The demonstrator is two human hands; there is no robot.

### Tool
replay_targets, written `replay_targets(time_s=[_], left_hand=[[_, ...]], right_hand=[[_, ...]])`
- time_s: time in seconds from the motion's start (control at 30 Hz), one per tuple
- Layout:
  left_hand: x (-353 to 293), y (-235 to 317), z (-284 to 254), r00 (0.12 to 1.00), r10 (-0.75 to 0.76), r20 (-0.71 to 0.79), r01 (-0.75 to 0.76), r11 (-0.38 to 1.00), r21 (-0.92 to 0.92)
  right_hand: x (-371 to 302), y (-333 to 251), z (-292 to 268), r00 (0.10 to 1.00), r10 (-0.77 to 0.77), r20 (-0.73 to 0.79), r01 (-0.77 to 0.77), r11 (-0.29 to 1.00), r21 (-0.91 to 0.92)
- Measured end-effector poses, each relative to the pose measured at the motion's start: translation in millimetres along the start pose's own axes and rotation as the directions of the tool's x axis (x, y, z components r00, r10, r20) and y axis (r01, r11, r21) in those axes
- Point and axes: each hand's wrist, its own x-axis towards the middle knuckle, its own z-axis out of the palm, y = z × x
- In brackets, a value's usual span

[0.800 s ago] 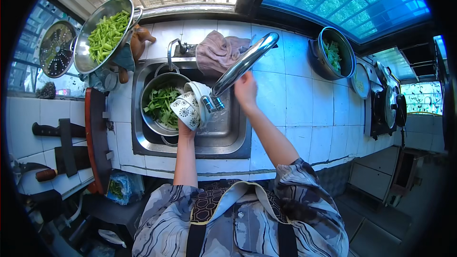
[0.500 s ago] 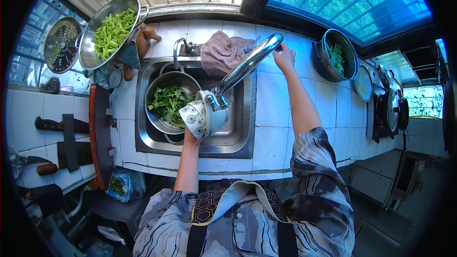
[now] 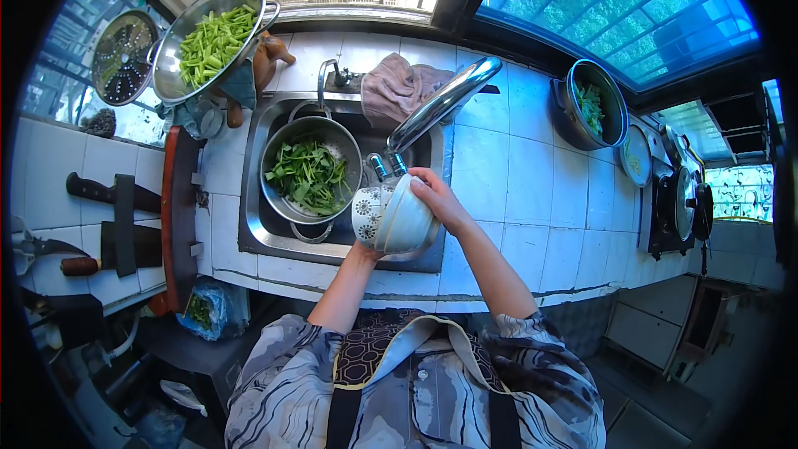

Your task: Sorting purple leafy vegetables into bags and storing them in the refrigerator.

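Observation:
A stack of white bowls [image 3: 401, 220], the outer one printed with a dark flower pattern, is tilted on its side over the right part of the steel sink [image 3: 278, 241]. My left hand [image 3: 364, 253] grips the stack from below, its fingers mostly hidden behind the bowls. With thumb on top, my right hand [image 3: 439, 199] clasps the upper right rim. The chrome faucet [image 3: 445, 104] hangs just above, its double spout close to the bowls. Left of them in the sink stands a steel pot [image 3: 272, 135] holding leafy greens [image 3: 309, 175].
At the back left a steel colander [image 3: 170, 75] holds cut green stems. A pinkish cloth [image 3: 401, 90] lies behind the sink. On the right are a deep pot [image 3: 559, 108] with greens, a plate [image 3: 636, 158] and a stove [image 3: 661, 216]. Knives [image 3: 108, 195] hang at left.
My right hand has left the faucet handle and come down onto the bowls. The bowls have moved slightly right, away from the pot, and tipped further. The view has shifted a little.

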Motion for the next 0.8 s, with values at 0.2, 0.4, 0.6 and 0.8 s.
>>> replay_targets(time_s=[0.2,0.4,0.6,0.8], left_hand=[[6.2,-9.6,11.3,0.997,-0.049,0.054,0.052,0.997,-0.059],[3.0,-15.2,15.6,0.987,0.053,0.153,-0.067,0.993,0.092],[-6.1,-14.7,8.1,0.989,-0.071,0.132,0.092,0.983,-0.162],[-3.4,-6.9,11.9,0.959,-0.038,0.281,0.040,0.999,-0.001]], right_hand=[[1.6,-15.2,9.1,0.982,0.040,-0.183,-0.090,0.958,-0.271],[2.0,-25.3,21.7,0.940,-0.010,-0.342,-0.144,0.895,-0.422],[-3.4,-31.4,34.1,0.916,-0.014,-0.400,-0.205,0.843,-0.498],[-41.3,-48.5,48.8,0.886,-0.175,-0.430,-0.141,0.782,-0.608]])
